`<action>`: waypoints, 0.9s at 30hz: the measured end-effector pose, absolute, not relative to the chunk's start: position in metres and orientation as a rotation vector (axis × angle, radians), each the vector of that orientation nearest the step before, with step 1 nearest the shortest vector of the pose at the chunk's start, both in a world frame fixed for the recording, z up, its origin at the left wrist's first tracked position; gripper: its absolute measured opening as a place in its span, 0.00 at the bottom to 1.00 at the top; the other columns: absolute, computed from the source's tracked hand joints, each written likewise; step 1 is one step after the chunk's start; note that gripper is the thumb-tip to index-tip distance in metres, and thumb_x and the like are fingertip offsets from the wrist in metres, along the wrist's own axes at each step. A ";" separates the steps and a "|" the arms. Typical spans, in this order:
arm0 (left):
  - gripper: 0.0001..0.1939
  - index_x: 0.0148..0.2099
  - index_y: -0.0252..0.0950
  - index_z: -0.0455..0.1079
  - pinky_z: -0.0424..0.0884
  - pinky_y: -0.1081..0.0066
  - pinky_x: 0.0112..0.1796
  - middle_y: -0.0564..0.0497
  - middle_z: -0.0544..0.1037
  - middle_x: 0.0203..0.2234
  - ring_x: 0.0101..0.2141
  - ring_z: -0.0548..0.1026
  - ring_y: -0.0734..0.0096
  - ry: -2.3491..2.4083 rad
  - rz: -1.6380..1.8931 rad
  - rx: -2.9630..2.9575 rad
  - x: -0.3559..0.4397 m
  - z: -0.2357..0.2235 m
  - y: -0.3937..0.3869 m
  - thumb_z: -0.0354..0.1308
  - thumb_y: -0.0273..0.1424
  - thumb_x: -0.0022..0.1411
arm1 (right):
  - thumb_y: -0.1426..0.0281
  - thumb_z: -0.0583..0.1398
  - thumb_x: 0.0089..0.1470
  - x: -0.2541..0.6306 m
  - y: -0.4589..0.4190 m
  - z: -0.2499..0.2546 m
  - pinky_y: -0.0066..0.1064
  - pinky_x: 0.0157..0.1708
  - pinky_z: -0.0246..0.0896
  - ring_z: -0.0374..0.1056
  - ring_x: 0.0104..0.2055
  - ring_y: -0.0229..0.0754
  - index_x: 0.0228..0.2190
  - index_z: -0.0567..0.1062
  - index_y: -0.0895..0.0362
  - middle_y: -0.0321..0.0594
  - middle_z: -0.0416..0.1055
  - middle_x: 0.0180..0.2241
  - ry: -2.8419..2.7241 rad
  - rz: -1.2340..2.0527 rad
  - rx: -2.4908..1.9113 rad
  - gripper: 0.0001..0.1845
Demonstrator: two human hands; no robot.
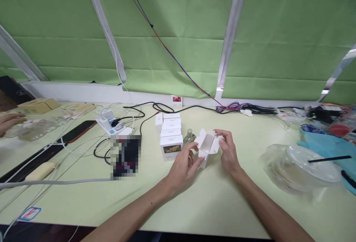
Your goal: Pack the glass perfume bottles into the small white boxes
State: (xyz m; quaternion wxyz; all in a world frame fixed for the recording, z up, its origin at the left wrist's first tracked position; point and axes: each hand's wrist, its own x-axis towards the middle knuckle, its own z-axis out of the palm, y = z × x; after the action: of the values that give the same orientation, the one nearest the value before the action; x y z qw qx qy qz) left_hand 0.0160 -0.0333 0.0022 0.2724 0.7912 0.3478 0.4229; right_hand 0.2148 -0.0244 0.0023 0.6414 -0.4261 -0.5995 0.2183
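Closed lightly on an open white carton (207,142) are both grips: by the left grip (185,163) its left side is held between thumb and fingers, and by the right grip (228,153) a flap on its right side is pinched. The carton is tilted, with its mouth turned upward and its flaps spread outward (whether its lower end is rested on the tabletop (211,206) cannot be told). Only bare inner walls are shown through the mouth.

Just behind the left fingers a glass bottle with a metallic cap (189,134) is seen, its lower part partly hidden by the hand. To the left of it, a row of white boxes (171,147) is lined up from front to back, the nearest one marked with a picture of yellow flowers. Farther back, a small box with a red picture (177,101) is stood near the wall.

Farther left, a white power strip (109,126) is surrounded by cables, and a pixelated object (126,157) is set nearer the front. At the far left edge, another person's hand (9,122) is seen near clear plastic packaging (35,130). On the right, a lidded bowl (308,162) is partly wrapped in clear plastic, with a black stick (329,159) laid across its lid.
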 end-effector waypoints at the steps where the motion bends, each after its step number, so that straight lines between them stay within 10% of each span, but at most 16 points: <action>1: 0.17 0.58 0.41 0.58 0.69 0.73 0.28 0.48 0.73 0.44 0.28 0.70 0.76 0.934 1.136 2.120 0.016 0.002 -0.033 0.54 0.36 0.70 | 0.58 0.50 0.66 0.215 -0.025 0.004 0.35 0.41 0.63 0.69 0.46 0.46 0.42 0.67 0.52 0.43 0.71 0.48 -1.366 0.496 -0.990 0.13; 18: 0.15 0.59 0.42 0.56 0.71 0.71 0.32 0.47 0.70 0.45 0.31 0.71 0.75 0.898 1.255 2.122 0.018 0.007 -0.037 0.49 0.33 0.72 | 0.54 0.52 0.63 0.216 -0.025 0.014 0.34 0.36 0.60 0.69 0.41 0.48 0.41 0.76 0.56 0.43 0.76 0.38 -1.306 0.520 -1.176 0.21; 27: 0.16 0.59 0.40 0.57 0.76 0.69 0.29 0.34 0.52 0.67 0.31 0.75 0.76 1.125 1.139 2.303 0.021 0.007 -0.037 0.49 0.29 0.70 | 0.55 0.52 0.63 0.222 -0.024 0.015 0.35 0.36 0.61 0.69 0.42 0.48 0.41 0.76 0.57 0.44 0.76 0.40 -1.192 0.353 -1.227 0.21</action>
State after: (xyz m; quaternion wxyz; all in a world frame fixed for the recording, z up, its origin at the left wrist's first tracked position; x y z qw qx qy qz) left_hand 0.0211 -0.0366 0.0071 0.1678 0.8094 0.3955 0.4004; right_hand 0.2216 -0.0241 0.0153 0.6422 -0.5384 -0.5232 0.1548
